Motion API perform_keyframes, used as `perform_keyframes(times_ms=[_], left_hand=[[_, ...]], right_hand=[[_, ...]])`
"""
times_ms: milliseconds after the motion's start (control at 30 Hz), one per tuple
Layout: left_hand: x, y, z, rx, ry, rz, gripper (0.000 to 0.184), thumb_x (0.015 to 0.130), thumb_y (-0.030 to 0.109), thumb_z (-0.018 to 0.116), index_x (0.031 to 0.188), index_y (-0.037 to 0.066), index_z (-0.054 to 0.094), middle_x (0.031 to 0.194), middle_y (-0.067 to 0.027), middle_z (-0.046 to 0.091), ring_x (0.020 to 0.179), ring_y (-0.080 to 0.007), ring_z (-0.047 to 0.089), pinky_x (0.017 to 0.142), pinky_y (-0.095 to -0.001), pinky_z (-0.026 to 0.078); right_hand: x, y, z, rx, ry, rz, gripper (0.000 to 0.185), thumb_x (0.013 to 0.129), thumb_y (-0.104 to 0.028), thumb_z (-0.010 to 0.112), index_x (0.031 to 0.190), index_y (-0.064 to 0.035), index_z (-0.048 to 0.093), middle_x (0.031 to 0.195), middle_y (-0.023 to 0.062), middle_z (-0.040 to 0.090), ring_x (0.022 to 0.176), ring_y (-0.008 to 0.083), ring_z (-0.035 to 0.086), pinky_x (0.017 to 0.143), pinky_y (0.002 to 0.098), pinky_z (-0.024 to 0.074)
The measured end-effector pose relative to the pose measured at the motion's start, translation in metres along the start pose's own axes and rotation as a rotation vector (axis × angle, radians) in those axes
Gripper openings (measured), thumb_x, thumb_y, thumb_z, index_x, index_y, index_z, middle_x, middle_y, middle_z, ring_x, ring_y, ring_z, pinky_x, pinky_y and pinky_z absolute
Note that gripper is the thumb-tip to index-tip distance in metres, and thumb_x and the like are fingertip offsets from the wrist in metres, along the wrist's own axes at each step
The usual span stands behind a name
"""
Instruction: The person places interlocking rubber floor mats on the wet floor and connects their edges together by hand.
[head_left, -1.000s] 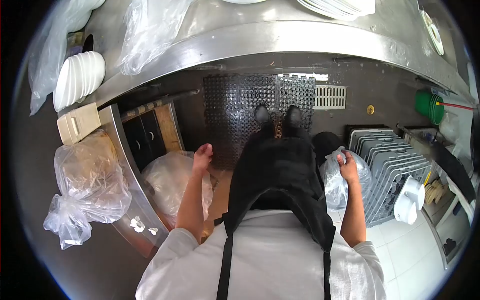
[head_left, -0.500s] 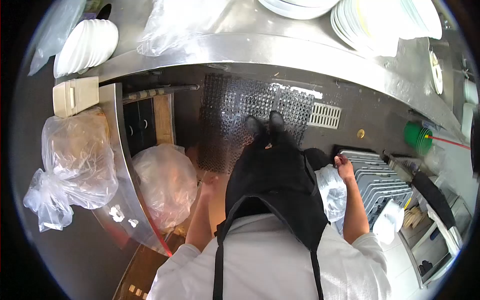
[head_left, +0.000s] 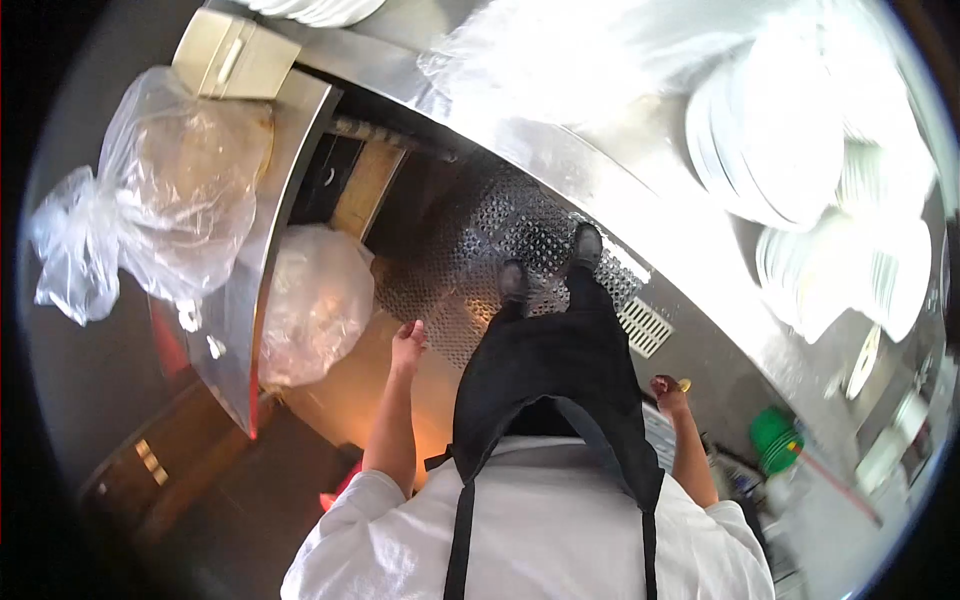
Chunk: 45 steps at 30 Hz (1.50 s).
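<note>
My left hand hangs at my left side, its fingers curled with nothing visible in them. Nearest to it is a large clear plastic bag on the floor, with pale contents I cannot make out. On my other side, my right hand is also closed, low beside my black apron. Its fingertips look dark reddish, and whatever may be inside them is hidden. A small gold floor drain cover shows just past those fingers, apparently on the floor below.
A steel counter crosses ahead, bearing stacked white plates and clear plastic. Left, a tied plastic bag and beige container sit on a steel ledge. Wet mat and floor grate lie ahead; green buckets stand right.
My view and body have turned to the right; the counter now runs diagonally. My left hand has swung forward, away from my side. The grey crates at right are mostly hidden now.
</note>
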<state>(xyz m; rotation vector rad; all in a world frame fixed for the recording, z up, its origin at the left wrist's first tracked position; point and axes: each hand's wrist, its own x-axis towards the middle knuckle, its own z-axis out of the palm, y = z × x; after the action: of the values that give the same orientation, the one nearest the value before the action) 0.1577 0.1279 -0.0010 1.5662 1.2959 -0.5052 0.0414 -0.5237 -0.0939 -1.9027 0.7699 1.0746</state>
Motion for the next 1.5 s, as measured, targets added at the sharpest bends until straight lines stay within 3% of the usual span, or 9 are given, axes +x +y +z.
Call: perform_keyframes(times_ms=[100, 433, 633, 700, 833, 967, 1067, 1233, 1500], left_hand=[[-0.014, -0.024, 0.048, -0.062, 0.077, 0.009, 0.045, 0.096, 0.036, 0.067, 0.126, 0.002, 0.061, 0.106, -0.0071, 0.066, 0.094, -0.0160, 0.061, 0.077, -0.0307, 0.049], [-0.101, -0.143, 0.138, 0.004, 0.017, -0.098, 0.056, 0.095, 0.034, 0.067, 0.132, -0.006, 0.055, 0.130, -0.0215, 0.063, 0.122, -0.0315, 0.059, 0.102, -0.0391, 0.045], [-0.131, -0.178, 0.148, -0.242, 0.152, -0.048, 0.056, 0.095, 0.035, 0.066, 0.132, -0.005, 0.056, 0.128, -0.0203, 0.063, 0.120, -0.0291, 0.060, 0.102, -0.0377, 0.046], [-0.146, -0.211, 0.158, -0.354, 0.234, 0.007, 0.054, 0.095, 0.035, 0.066, 0.132, -0.004, 0.056, 0.126, -0.0194, 0.065, 0.118, -0.0262, 0.061, 0.100, -0.0363, 0.047], [-0.211, -0.269, 0.185, -0.501, 0.302, -0.120, 0.058, 0.092, 0.036, 0.069, 0.132, -0.004, 0.057, 0.125, -0.0203, 0.065, 0.116, -0.0294, 0.063, 0.099, -0.0377, 0.048], [-0.263, -0.356, 0.224, -0.309, 0.680, -0.187, 0.073, 0.083, 0.038, 0.078, 0.136, -0.005, 0.052, 0.134, -0.0256, 0.057, 0.124, -0.0345, 0.056, 0.103, -0.0399, 0.045], [-0.309, -0.389, 0.234, -0.457, 1.125, -0.094, 0.077, 0.085, 0.029, 0.078, 0.144, -0.005, 0.041, 0.141, -0.0233, 0.050, 0.123, -0.0345, 0.054, 0.105, -0.0408, 0.042], [-0.420, -0.374, 0.217, -0.213, 1.545, -0.328, 0.083, 0.090, 0.032, 0.074, 0.149, -0.006, 0.030, 0.149, -0.0268, 0.039, 0.133, -0.0368, 0.044, 0.109, -0.0430, 0.038], [-0.465, -0.378, 0.183, -0.563, 1.511, -0.289, 0.084, 0.093, 0.033, 0.071, 0.152, -0.003, 0.025, 0.153, -0.0276, 0.032, 0.133, -0.0377, 0.044, 0.109, -0.0461, 0.039]], right_hand=[[-0.008, -0.118, -0.076, -0.207, -0.081, 0.097, 0.031, 0.101, -0.021, 0.057, 0.126, -0.0032, 0.060, 0.123, 0.0124, 0.067, 0.111, 0.0210, 0.064, 0.093, 0.0348, 0.0493], [0.041, -0.122, -0.156, -0.475, -0.204, -0.017, 0.039, 0.103, -0.033, 0.053, 0.127, -0.0037, 0.061, 0.126, 0.0143, 0.065, 0.119, 0.0278, 0.061, 0.099, 0.0382, 0.0461], [0.075, -0.157, -0.153, -0.420, -0.224, -0.228, 0.038, 0.103, -0.032, 0.053, 0.128, -0.0035, 0.059, 0.127, 0.0164, 0.063, 0.119, 0.0300, 0.059, 0.101, 0.0388, 0.0446], [0.016, -0.229, -0.132, -0.661, -0.148, -0.509, 0.037, 0.104, -0.025, 0.051, 0.133, -0.0023, 0.057, 0.123, 0.0104, 0.065, 0.116, 0.0207, 0.058, 0.104, 0.0329, 0.0420], [-0.081, -0.330, -0.097, -0.318, -0.415, -0.795, 0.037, 0.100, -0.017, 0.058, 0.133, 0.0009, 0.056, 0.128, 0.0111, 0.062, 0.121, 0.0202, 0.056, 0.103, 0.0339, 0.0429], [-0.147, -0.422, -0.087, -0.675, -0.022, -1.476, 0.040, 0.093, -0.019, 0.066, 0.126, 0.0018, 0.059, 0.127, 0.0227, 0.061, 0.121, 0.0382, 0.057, 0.105, 0.0404, 0.0424], [-0.139, -0.480, -0.078, -0.779, 0.157, -1.606, 0.044, 0.093, -0.025, 0.066, 0.127, 0.0012, 0.059, 0.126, 0.0234, 0.061, 0.120, 0.0402, 0.056, 0.105, 0.0430, 0.0419], [-0.067, -0.526, -0.033, -1.112, 0.620, -1.612, 0.069, 0.086, -0.040, 0.072, 0.139, -0.0016, 0.049, 0.135, 0.0236, 0.052, 0.122, 0.0417, 0.049, 0.103, 0.0498, 0.0381], [-0.050, -0.525, -0.028, -1.125, 0.822, -1.481, 0.077, 0.079, -0.041, 0.078, 0.145, -0.0164, 0.046, 0.133, 0.0159, 0.049, 0.126, 0.0361, 0.044, 0.102, 0.0523, 0.0336]])
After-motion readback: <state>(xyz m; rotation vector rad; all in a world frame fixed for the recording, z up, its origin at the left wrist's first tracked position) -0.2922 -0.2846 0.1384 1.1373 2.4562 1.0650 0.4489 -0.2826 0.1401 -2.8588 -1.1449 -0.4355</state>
